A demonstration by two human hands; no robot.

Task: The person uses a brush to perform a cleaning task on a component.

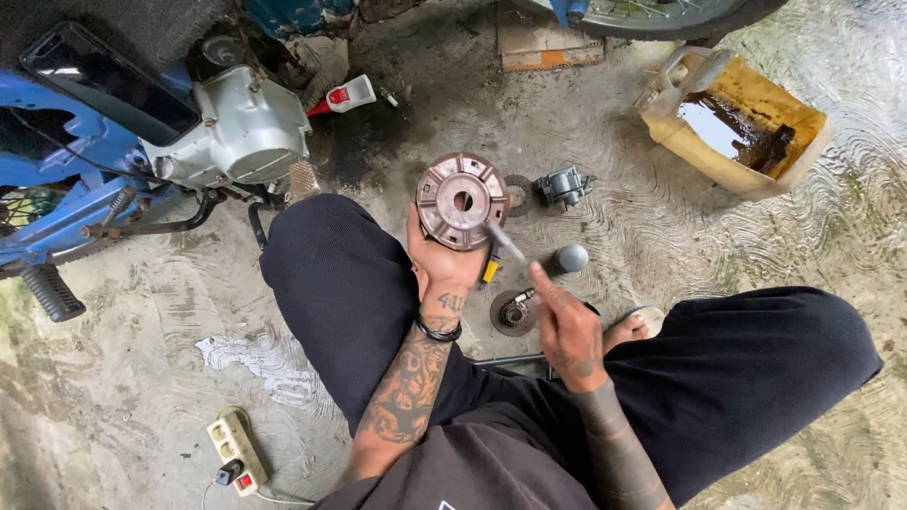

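Left hand (444,269) cupped under round clutch hub (462,200) — raised above knees | right hand (567,331) pinching thin tool (505,241), tip touching hub rim | geared disc (513,313) — on concrete floor (142,397) between hands

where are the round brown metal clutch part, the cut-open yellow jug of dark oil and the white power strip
round brown metal clutch part (462,200), head view, on its slotted face beside the centre hole
cut-open yellow jug of dark oil (792,111), head view, on its inner wall
white power strip (236,448), head view, on its top face

Soft daylight, edges warped — tool blurred
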